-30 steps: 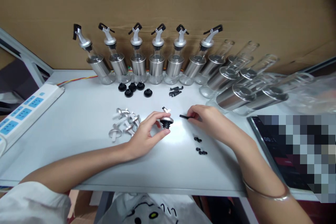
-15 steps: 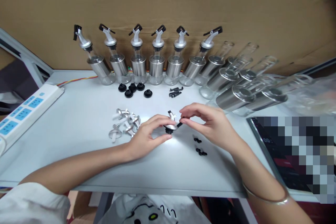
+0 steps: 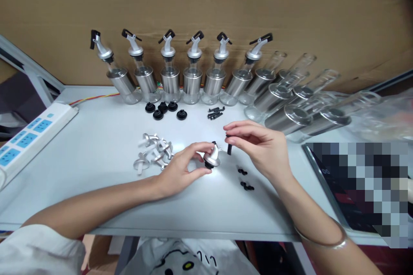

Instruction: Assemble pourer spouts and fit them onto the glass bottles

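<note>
Between the thumb and fingers of my left hand (image 3: pixel 180 167) is a silver pourer spout (image 3: pixel 212 158) with a black stopper under it and a small black tip on top. My right hand (image 3: pixel 258 142) pinches a small black lever (image 3: pixel 229 148), held apart from the spout, to its right. Loose silver spouts (image 3: pixel 158 150) lie in a pile left of my left hand. Small black caps (image 3: pixel 247 186) rest on the table below my right hand. Farther back are several black stoppers (image 3: pixel 158 114) and a little heap of black levers (image 3: pixel 215 113).
Along the cardboard back stand several bottles (image 3: pixel 192 85) fitted with pourers. More bottles without pourers (image 3: pixel 290 116) crowd the back right, near clear plastic wrap (image 3: pixel 380 116). A power strip (image 3: pixel 35 137) lies at the left, a dark-screened device (image 3: pixel 329 189) at the right.
My left hand has tilted the spout. My right hand has turned the black lever to hang nearly upright, slightly farther from the spout.
</note>
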A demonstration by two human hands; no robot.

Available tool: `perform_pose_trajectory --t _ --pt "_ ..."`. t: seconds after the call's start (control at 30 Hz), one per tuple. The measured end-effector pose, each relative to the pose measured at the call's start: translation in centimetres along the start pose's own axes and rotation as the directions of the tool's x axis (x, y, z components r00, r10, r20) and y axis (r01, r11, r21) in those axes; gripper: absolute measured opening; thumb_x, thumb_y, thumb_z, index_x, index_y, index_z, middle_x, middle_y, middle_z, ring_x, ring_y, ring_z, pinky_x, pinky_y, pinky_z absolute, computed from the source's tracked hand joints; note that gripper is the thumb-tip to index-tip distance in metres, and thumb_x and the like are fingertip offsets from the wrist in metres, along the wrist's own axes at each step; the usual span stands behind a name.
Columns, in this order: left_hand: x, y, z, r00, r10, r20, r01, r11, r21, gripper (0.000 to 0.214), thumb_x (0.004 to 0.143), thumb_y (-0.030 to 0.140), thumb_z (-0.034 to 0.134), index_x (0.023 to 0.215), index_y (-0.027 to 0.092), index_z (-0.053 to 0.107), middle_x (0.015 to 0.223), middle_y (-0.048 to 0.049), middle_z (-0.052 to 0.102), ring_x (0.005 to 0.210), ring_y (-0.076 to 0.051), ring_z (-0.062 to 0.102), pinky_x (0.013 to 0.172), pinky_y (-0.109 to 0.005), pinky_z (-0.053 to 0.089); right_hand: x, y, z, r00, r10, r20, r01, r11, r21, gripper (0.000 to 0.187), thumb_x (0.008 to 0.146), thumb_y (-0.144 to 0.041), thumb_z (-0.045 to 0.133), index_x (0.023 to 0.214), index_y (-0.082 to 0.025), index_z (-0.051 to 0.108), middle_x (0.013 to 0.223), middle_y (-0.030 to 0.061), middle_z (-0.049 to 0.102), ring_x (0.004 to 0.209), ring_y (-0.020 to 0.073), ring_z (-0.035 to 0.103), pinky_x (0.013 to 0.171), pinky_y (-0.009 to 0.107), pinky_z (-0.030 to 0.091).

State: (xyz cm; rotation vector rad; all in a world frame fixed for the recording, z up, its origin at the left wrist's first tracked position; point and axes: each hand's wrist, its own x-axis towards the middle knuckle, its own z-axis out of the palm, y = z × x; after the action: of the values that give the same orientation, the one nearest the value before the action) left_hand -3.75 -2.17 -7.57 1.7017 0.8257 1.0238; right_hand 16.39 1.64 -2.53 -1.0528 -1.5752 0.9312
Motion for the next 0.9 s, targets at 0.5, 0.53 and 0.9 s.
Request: perform_pose_trajectory --t 0.5,0.53,0.9 --pt "-0.14 -0.29 0.21 0.999 -0.016 0.04 0.019 0.996 -0.088 0.072 0.08 0.011 0.068 0.141 0.032 0.035 0.107 -0.005 0.064 0.102 -0.018 0.062 0.089 -0.034 0.051 -0.52 0.83 1.02 0.985 -0.067 0.162 0.078 0.995 -0.06 0.012 0.08 -0.018 0.068 0.08 -0.024 0.079 0.083 0.0045 0.073 0.076 0.0166 0.068 0.069 0.03 0.055" --pt "-0.17 -0.33 0.22 0.999 -0.015 0.036 0.018 0.996 -0.089 0.073 0.08 0.011 0.068 0.141 0.032 0.035 0.107 -0.005 0.063 0.103 -0.018 0.061 0.09 -0.034 0.051 -0.51 0.73 0.99 0.982 -0.073 0.173 0.085 0.994 -0.065 0.014 0.081 -0.018 0.067 0.082 -0.025 0.079 0.084 0.0047 0.072 0.077 0.0169 0.068 0.07 0.03 0.055" --pt "-0.25 -0.32 -0.03 0.995 0.092 0.027 -0.094 0.993 0.073 0.076 0.085 0.017 0.065 0.148 0.038 0.027 0.108 -0.004 0.058 0.101 -0.018 0.059 0.094 -0.039 0.054 -0.36 0.6 0.46 0.964 -0.055 0.259 0.068 0.997 -0.042 0.019 0.085 -0.021 0.064 0.098 -0.026 0.077 0.087 0.0049 0.069 0.077 0.0148 0.065 0.068 0.029 0.053"
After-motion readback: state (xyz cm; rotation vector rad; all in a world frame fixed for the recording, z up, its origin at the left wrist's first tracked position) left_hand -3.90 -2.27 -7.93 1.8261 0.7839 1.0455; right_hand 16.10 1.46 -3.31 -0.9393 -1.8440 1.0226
